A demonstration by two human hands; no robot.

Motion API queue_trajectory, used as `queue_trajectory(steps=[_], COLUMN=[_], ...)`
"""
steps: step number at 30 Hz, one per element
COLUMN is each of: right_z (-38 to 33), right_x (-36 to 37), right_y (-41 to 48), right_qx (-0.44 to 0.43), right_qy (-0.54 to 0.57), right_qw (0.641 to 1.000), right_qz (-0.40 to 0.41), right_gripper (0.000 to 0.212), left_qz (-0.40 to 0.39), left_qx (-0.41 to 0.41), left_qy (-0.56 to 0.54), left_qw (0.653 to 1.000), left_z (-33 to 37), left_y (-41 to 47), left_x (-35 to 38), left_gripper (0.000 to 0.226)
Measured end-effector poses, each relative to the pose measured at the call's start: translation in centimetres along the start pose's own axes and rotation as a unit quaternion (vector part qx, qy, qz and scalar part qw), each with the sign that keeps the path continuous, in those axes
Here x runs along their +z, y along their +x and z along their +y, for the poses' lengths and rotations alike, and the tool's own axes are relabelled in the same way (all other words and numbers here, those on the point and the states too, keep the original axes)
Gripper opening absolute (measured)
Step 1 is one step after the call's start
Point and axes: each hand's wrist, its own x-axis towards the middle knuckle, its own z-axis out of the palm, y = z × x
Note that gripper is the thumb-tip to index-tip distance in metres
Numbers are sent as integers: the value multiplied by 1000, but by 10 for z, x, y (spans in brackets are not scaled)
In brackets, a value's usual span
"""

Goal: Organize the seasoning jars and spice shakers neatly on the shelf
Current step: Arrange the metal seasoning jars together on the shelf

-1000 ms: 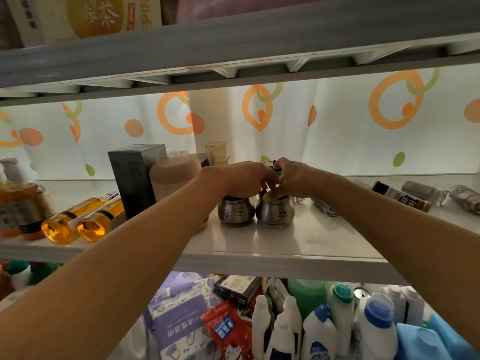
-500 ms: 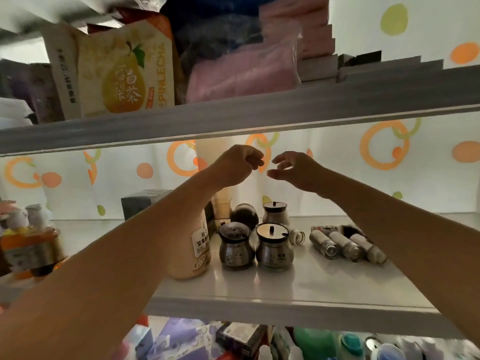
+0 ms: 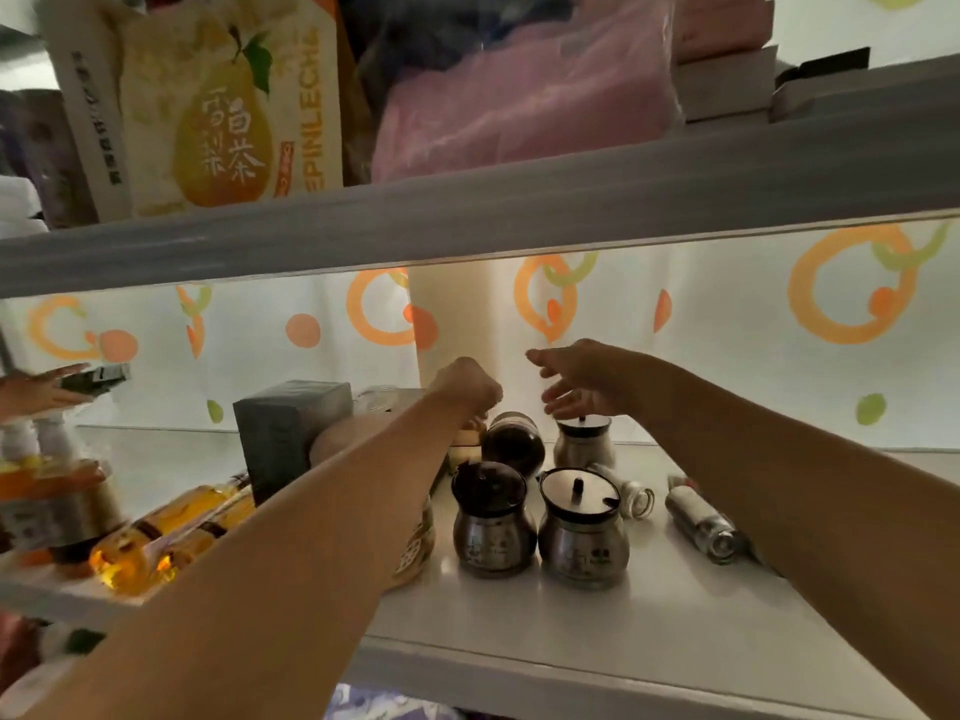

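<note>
Seasoning jars (image 3: 582, 532) upright on shelf (image 3: 571, 641) | left hand (image 3: 465, 387) curled, grasp unclear | right hand (image 3: 582, 374) fingers spread above rear jar (image 3: 582, 446)

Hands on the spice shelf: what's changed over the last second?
Both hands left the tops of the front left jar and front right jar, rose, then moved to the back row. The left hand is curled near the dark jar; the right hand, fingers spread, hovers over the rear steel jar. Both front jars stayed upright side by side; the shakers still lie on their sides.
</note>
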Motion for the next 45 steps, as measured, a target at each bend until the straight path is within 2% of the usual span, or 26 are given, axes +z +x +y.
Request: queue_trajectory(steps=[4,12,17,22,25,34,40,45], right_z=[2,6,6,7,8,22,28,30], right_x=[14,18,23,27,27,24,13,11], right_y=[26,54,56,57,54,42,34,24], right_qx=[67,94,106,109,103,73,71,67], right_qy=[-26,-63,-74,-86,-81,-46,-30,-18], right_qw=[997,990,989,989,990,996,997,997], right_qz=[-42,-79,-64,-58,-42,-13,-20,-19], right_gripper=[65,67,69,70,66,56,58,51], left_qz=[-11,-55,-113,-114,-152,-118,-198,-228], left_qx=[-63,-102,-158,-137,-160,-139,-193,-195], left_qy=[57,53,77,136,153,255,222,228], left_qw=[996,992,978,974,963,950,935,926], left_z=[-15,-16,-16,-17,-19,-12,-13,-10], left_y=[19,42,46,52,55,56,61,53], left_x=[9,22,29,36,37,42,34,29], left_gripper=[20,26,40,40,45,53,50,39])
